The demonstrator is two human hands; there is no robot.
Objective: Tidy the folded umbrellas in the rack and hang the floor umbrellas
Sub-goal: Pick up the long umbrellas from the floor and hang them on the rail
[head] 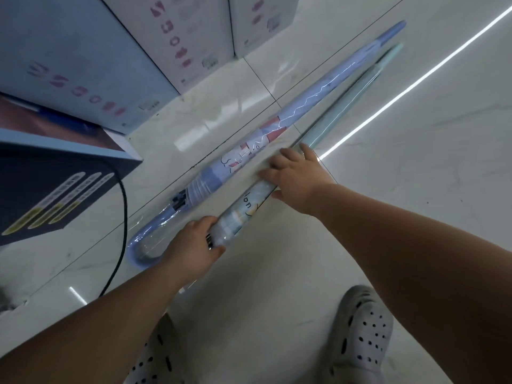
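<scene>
Head view: on the tiled floor lie two long umbrellas, the lilac umbrella untouched. The mint umbrella is wrapped mid-length by your right hand and gripped near its handle end by your left hand. Both appear yet to be hung, and no rack is in sight.

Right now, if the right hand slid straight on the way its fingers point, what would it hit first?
Probably the blue umbrella, lying close beside the mint umbrella that the right hand is on. Height above the floor is unclear, so it might pass over.
</scene>
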